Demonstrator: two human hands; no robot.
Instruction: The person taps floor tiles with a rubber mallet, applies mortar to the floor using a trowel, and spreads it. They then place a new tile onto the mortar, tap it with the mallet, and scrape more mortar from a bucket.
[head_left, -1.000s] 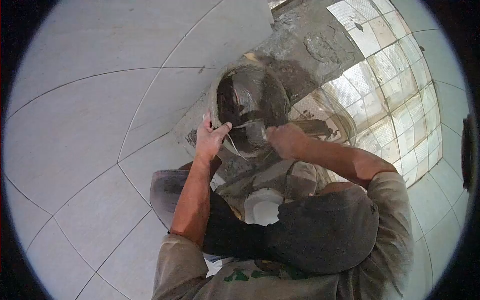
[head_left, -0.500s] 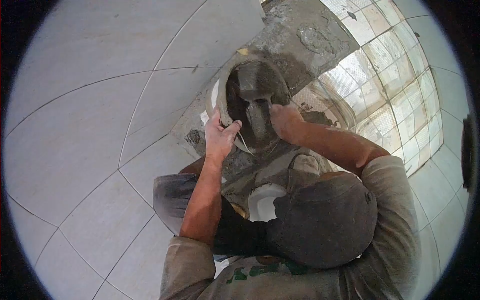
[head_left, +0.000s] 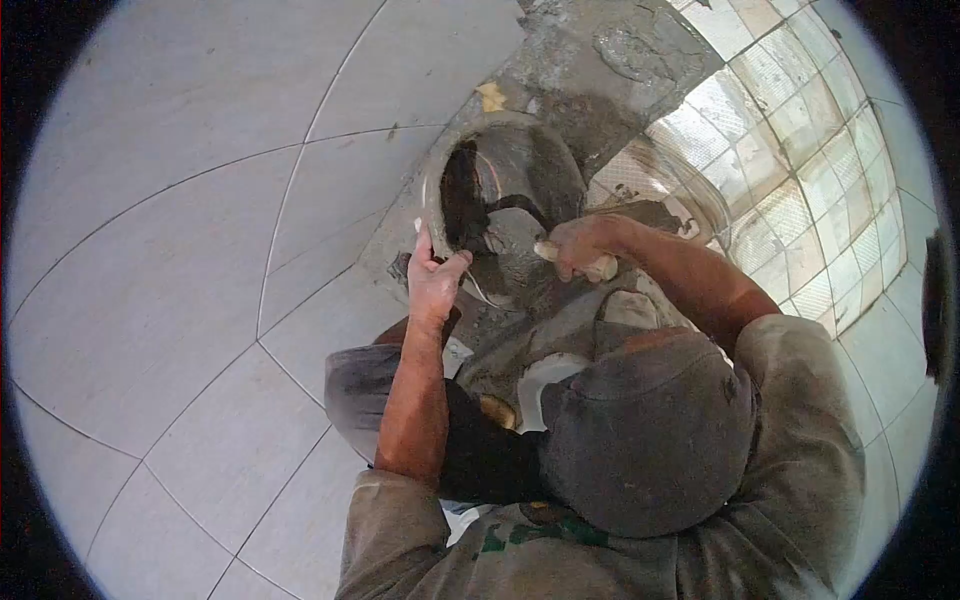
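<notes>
A round bucket (head_left: 432, 190), dirty with grey mortar, is tipped so that its mouth faces me. My left hand (head_left: 436, 284) grips its near left rim, thumb inside and fingers outside. In my right hand (head_left: 583, 245) is a trowel (head_left: 519, 236), held by its pale handle at the right side of the bucket. The trowel's blade looks coated in wet grey mortar and lies across the bucket's mouth. A thin pale wire handle (head_left: 484, 292) hangs by the near rim. Dark shadow hides part of the bucket's inside.
Large pale tiles (head_left: 180, 250) cover the left. Rough grey cement (head_left: 640, 60) lies beyond the bucket, with a yellowish scrap (head_left: 491, 97) near its rim. Small glossy square tiles (head_left: 790, 150) stretch along the right. A white container (head_left: 535, 385) is partly hidden under my cap (head_left: 650, 430).
My right hand has drawn back slightly toward me and turned, so the trowel's handle now shows. The blade has shifted within the bucket. My left hand keeps its hold on the rim.
</notes>
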